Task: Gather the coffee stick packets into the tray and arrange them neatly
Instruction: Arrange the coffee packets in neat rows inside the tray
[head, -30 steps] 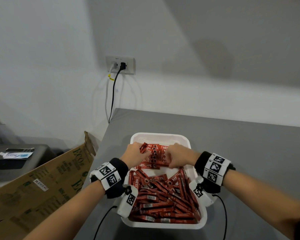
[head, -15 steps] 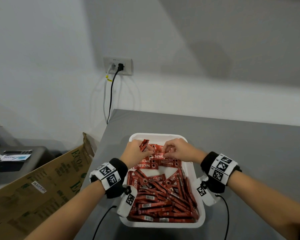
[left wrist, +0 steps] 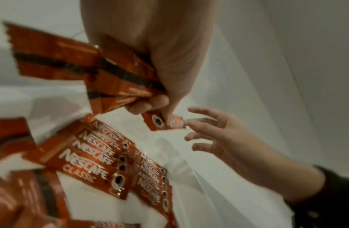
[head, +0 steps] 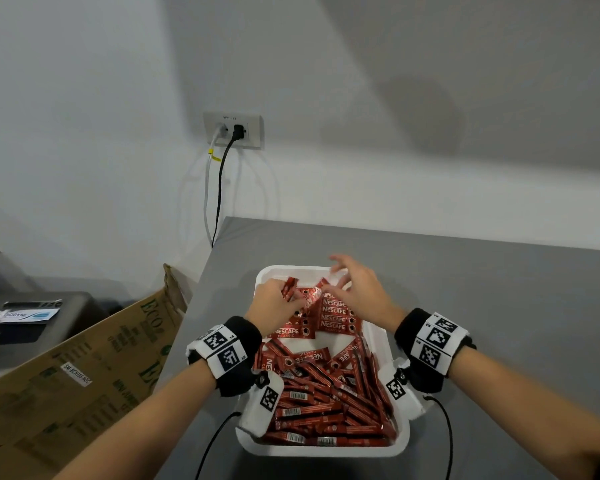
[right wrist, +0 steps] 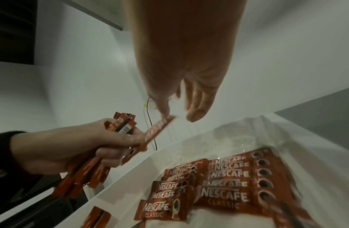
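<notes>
My left hand (head: 274, 303) grips a bundle of coffee packets (left wrist: 103, 69) above the white tray's (head: 400, 441) far end. My right hand (head: 357, 292), fingers spread, seems to touch one packet's (right wrist: 160, 128) tip; blur hides the contact.

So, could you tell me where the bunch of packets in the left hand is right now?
In the head view the bunch of packets is gripped in the left hand above the far left of the white tray, beside the right hand.
</notes>
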A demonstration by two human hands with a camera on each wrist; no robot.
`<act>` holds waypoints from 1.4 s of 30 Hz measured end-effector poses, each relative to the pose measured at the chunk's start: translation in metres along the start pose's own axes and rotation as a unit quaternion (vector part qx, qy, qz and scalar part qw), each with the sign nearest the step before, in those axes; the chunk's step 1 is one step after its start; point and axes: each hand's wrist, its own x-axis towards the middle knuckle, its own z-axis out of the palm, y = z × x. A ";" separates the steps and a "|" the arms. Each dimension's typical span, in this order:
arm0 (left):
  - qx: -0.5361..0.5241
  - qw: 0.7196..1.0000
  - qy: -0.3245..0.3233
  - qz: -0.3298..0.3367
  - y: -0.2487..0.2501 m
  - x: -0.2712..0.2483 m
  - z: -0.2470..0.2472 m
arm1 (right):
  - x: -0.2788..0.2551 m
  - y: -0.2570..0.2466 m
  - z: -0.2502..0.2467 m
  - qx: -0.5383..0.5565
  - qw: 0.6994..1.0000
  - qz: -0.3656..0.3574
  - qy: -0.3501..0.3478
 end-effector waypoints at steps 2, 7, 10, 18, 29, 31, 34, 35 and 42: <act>-0.045 0.998 0.037 -0.016 0.002 0.000 0.002 | -0.003 -0.003 0.004 0.041 0.998 0.039 0.005; -0.081 0.997 0.010 0.000 0.005 -0.001 0.015 | -0.008 -0.006 0.016 0.104 0.995 0.010 0.003; -0.047 0.999 0.014 0.002 0.002 0.000 0.012 | 0.000 0.001 0.003 0.023 0.999 0.007 -0.033; -0.006 1.000 0.015 -0.013 -0.011 0.002 0.003 | 0.003 0.005 0.003 -0.188 0.952 -0.022 -0.240; -0.002 1.000 0.014 -0.015 -0.015 0.002 0.001 | 0.017 -0.005 0.020 -0.285 0.923 -0.037 -0.258; -0.005 1.000 0.009 -0.018 -0.015 0.001 0.000 | 0.017 -0.006 0.023 -0.303 0.916 -0.026 -0.263; -0.002 1.000 0.011 -0.015 -0.015 0.001 -0.001 | 0.018 -0.005 0.024 -0.316 0.908 0.002 -0.274; -0.002 1.000 0.009 -0.015 -0.016 0.001 -0.001 | 0.019 -0.004 0.025 -0.318 0.908 0.006 -0.275; -0.005 1.000 -0.001 -0.020 -0.018 0.002 -0.001 | 0.020 -0.002 0.027 -0.328 0.903 0.027 -0.277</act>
